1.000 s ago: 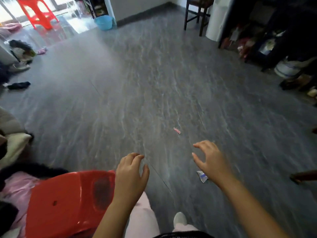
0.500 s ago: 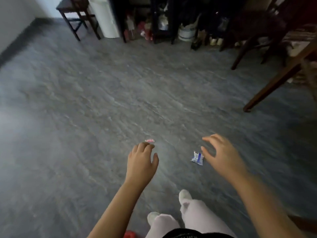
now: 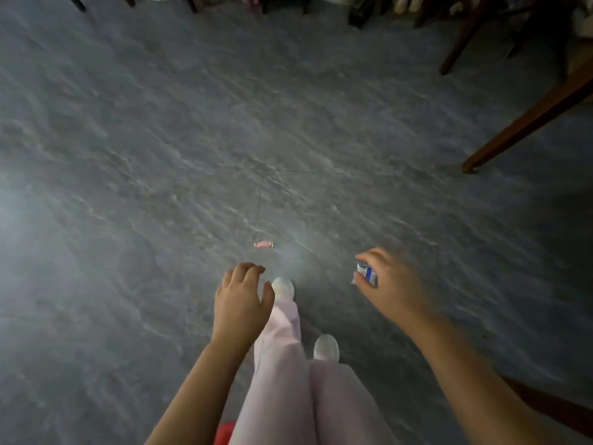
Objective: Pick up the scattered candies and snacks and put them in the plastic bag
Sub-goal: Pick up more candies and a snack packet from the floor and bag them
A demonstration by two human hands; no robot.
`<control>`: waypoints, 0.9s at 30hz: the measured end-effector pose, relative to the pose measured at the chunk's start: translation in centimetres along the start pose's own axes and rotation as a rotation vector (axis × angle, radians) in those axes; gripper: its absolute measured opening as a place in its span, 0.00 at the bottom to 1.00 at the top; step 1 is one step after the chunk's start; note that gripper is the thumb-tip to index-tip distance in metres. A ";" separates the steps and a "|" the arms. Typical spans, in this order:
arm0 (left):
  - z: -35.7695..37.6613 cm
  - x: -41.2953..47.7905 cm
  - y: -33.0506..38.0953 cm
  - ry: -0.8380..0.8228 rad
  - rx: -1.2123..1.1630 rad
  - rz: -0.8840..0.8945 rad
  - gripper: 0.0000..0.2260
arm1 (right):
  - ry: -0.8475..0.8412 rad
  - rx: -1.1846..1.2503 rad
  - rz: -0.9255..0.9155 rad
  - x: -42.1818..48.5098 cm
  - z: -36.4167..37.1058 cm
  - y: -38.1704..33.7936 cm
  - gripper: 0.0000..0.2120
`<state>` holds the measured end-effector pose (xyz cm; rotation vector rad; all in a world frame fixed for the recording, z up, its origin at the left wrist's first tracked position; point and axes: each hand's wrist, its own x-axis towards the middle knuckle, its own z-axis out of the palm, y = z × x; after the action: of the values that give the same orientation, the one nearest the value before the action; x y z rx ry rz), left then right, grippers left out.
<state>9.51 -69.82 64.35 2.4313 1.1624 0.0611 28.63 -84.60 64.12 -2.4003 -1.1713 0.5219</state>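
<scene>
A small pink wrapped candy lies on the grey floor just ahead of my feet. A white and blue snack packet lies on the floor to the right and shows in the gap between the thumb and fingers of my right hand. That hand hovers over it, blurred, fingers spread and curved, holding nothing. My left hand hangs over my front foot with loosely curled fingers and is empty, a little short of the pink candy. No plastic bag is in view.
My legs in pale pink trousers and light shoes stand at the bottom centre. Slanting brown wooden furniture legs reach in from the upper right. Dark furniture and clutter line the far edge. A bit of a red stool shows at the bottom.
The view has swung right and tilted down, and I have stepped closer. The red stool has left the left side. My right hand has come over the white and blue packet.
</scene>
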 end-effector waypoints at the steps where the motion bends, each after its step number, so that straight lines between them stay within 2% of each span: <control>1: 1.5 1.4 -1.1 -0.015 0.017 0.000 0.12 | -0.020 -0.015 0.005 1.3 1.6 0.5 0.12; 6: 10.7 9.0 -7.1 -0.106 0.090 -0.021 0.16 | -0.084 -0.040 -0.056 9.1 10.9 4.6 0.12; 14: 26.5 19.0 -18.6 -0.148 0.080 -0.145 0.15 | -0.113 0.007 -0.105 20.2 29.0 11.0 0.12; 21: 38.0 22.8 -28.6 -0.082 0.008 -0.275 0.15 | -0.133 0.006 -0.218 27.4 42.6 15.4 0.13; 27: 45.5 23.9 -34.0 -0.085 0.002 -0.195 0.25 | -0.252 -0.091 -0.385 31.0 50.2 17.1 0.14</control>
<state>10.36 -50.15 5.97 2.2856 1.3536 -0.1020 32.46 -59.07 8.38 -2.1427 -1.7513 0.6650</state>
